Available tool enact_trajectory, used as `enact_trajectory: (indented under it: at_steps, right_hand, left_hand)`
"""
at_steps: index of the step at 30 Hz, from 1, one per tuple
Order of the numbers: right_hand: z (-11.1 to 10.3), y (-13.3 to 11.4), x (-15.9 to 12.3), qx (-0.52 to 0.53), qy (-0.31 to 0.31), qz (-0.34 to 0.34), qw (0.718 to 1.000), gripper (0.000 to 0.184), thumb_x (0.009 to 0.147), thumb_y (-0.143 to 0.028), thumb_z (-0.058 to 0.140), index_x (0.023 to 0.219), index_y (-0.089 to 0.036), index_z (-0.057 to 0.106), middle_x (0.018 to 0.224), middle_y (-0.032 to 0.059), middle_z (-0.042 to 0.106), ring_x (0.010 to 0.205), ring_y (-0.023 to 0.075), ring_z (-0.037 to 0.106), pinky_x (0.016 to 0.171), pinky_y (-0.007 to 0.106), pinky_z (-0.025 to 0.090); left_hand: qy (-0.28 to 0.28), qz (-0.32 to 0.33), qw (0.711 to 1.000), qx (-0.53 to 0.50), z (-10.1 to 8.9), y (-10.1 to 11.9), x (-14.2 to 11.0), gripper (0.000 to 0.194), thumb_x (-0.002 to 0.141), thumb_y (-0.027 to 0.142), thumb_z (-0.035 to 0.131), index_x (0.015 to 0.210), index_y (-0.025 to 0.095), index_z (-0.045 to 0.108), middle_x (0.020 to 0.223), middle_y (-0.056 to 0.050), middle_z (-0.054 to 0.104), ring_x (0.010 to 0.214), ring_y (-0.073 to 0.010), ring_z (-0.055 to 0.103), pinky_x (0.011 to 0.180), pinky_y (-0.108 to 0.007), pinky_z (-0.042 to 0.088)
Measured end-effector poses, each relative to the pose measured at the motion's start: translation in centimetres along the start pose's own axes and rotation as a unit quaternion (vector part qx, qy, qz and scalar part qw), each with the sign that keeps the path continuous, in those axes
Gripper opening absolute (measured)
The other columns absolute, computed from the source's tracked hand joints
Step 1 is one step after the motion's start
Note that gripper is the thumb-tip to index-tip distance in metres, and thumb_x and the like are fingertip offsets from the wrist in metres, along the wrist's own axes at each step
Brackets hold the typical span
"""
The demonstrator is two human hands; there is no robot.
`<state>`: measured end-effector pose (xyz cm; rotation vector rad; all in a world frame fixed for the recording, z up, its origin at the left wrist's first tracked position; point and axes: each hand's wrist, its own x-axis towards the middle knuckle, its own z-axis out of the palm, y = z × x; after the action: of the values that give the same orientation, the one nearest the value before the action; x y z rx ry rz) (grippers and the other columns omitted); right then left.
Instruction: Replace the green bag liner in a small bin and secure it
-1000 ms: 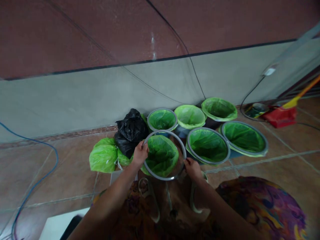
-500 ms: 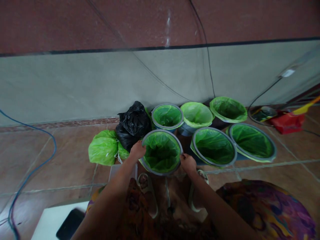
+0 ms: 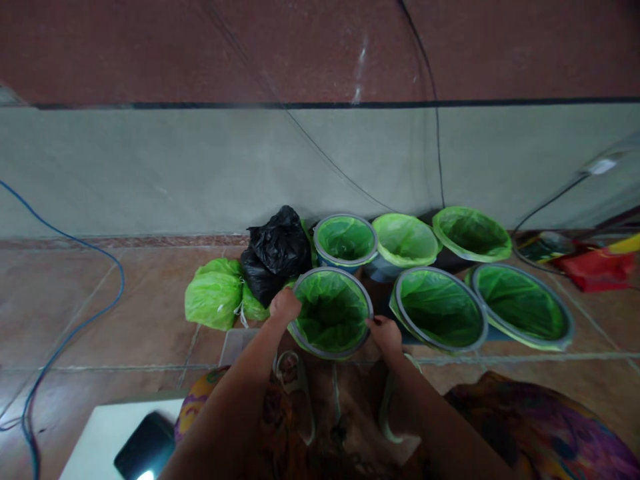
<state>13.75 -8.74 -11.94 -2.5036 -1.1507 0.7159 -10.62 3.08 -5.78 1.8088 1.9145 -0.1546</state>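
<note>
My left hand (image 3: 285,305) and right hand (image 3: 386,331) grip the grey ring (image 3: 305,341) between my fingers, on the green-lined bin (image 3: 331,313). I should press evenly on both sides so the liner stays trapped.

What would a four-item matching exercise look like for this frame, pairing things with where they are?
Things:
1. grey ring
2. black bag
3. tied green bag
4. dark phone

Places:
A. on the white surface at bottom left
B. on the rim of the nearest lined bin, both hands on it
C. leftmost on the floor, left of the black one
D. by the wall, left of the back row of bins

Pairs: 1-B, 2-D, 3-C, 4-A
</note>
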Motion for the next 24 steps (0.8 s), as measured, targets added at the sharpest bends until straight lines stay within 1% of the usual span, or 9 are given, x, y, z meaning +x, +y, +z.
enact_trajectory:
  at_steps: [3,6,9,12,16,21,24]
  right_hand:
    - [0.1,0.2,0.4,0.078,-0.025,0.044,0.996,0.029,0.077,-0.034,0.061,0.095,-0.014,0.072,0.085,0.0103,0.073,0.076,0.0212,0.070,0.064,0.026,0.051]
    - [0.3,0.2,0.6,0.166,-0.058,0.088,0.980,0.030,0.075,-0.036,0.063,0.093,-0.013,0.071,0.070,0.0068,0.071,0.059,0.0168,0.066,0.053,0.024,0.050]
    - [0.6,0.2,0.6,0.209,-0.066,0.102,0.970,0.030,0.074,-0.038,0.064,0.089,-0.012,0.070,0.060,0.0045,0.067,0.051,0.0155,0.063,0.048,0.024,0.049]
    - [0.8,0.5,0.7,0.191,-0.064,0.087,0.976,0.028,0.074,-0.038,0.062,0.085,-0.013,0.071,0.059,0.0045,0.067,0.053,0.0161,0.064,0.049,0.024,0.049]
    - [1.1,0.9,1.0,0.147,-0.062,0.056,0.986,0.028,0.075,-0.039,0.060,0.083,-0.014,0.071,0.059,0.0047,0.067,0.054,0.0162,0.064,0.049,0.024,0.049]
    - [1.1,0.8,1.1,0.157,-0.079,0.067,0.982,0.030,0.075,-0.040,0.060,0.086,-0.015,0.071,0.055,0.0023,0.064,0.050,0.0151,0.062,0.046,0.023,0.048]
    - [0.8,0.3,1.3,0.159,-0.080,0.060,0.982,0.026,0.076,-0.037,0.059,0.082,-0.015,0.070,0.052,0.0018,0.062,0.049,0.0148,0.062,0.047,0.023,0.048]
  left_hand:
    - [0.008,0.000,1.000,-0.007,0.2,0.0,-0.2,0.032,0.082,0.018,0.045,0.110,0.009,0.060,0.106,-0.022,0.067,0.104,-0.0317,0.063,0.082,-0.035,0.048]
    - [0.024,-0.016,1.000,-0.010,0.5,-0.2,-0.6,0.033,0.083,0.015,0.044,0.111,0.008,0.059,0.104,-0.023,0.067,0.103,-0.0309,0.064,0.081,-0.035,0.049]
    - [0.042,-0.033,0.999,-0.011,0.9,-0.4,-0.8,0.030,0.084,0.018,0.047,0.109,0.010,0.061,0.103,-0.022,0.067,0.103,-0.0308,0.064,0.081,-0.035,0.049]
    - [0.061,-0.031,0.998,-0.011,1.6,-0.9,-0.6,0.025,0.084,0.022,0.051,0.102,0.012,0.066,0.107,-0.020,0.067,0.103,-0.0289,0.064,0.081,-0.032,0.049]
    - [0.062,-0.053,0.996,-0.035,2.5,-1.7,0.2,0.022,0.083,0.028,0.055,0.094,0.017,0.070,0.102,-0.017,0.069,0.099,-0.0280,0.065,0.078,-0.032,0.050]
    - [0.058,-0.074,0.992,-0.088,3.0,-2.3,0.7,0.019,0.079,0.029,0.061,0.090,0.019,0.072,0.103,-0.016,0.070,0.098,-0.0285,0.066,0.078,-0.034,0.048]
    - [0.063,-0.085,0.987,-0.124,3.0,-2.3,0.7,0.017,0.076,0.027,0.064,0.088,0.019,0.073,0.101,-0.015,0.071,0.098,-0.0288,0.066,0.078,-0.034,0.048]
